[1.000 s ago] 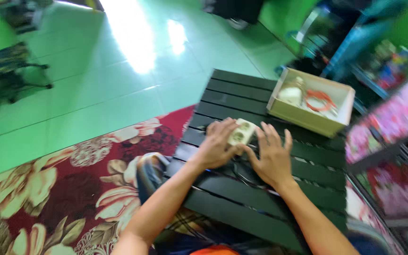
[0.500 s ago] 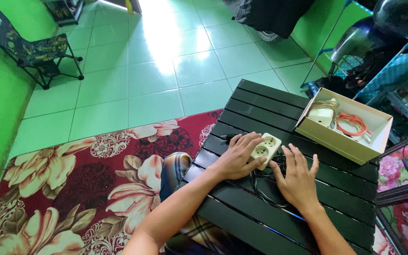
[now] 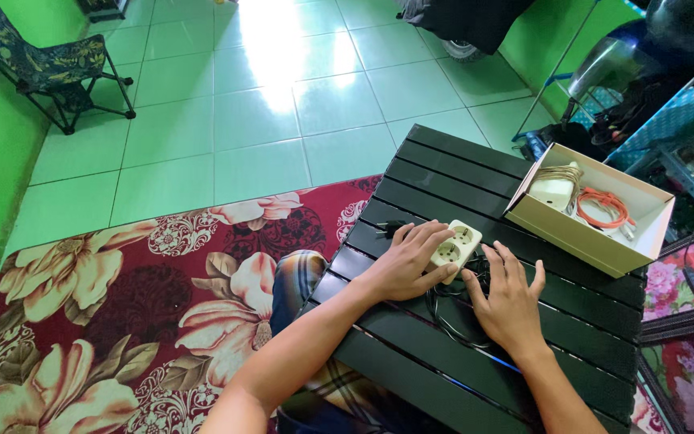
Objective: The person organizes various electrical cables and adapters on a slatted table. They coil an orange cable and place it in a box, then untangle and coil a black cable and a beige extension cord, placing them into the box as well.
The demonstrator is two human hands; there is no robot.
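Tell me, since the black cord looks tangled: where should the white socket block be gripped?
Probably across its long narrow sides, from above: the white socket block lies flat on the table, left hand already on its near end, cord coiled beside.

I see a cream two-socket power strip [image 3: 455, 246] lying flat on the black slatted table, sockets up, its black cable [image 3: 443, 309] looped loosely just beside and beneath it.
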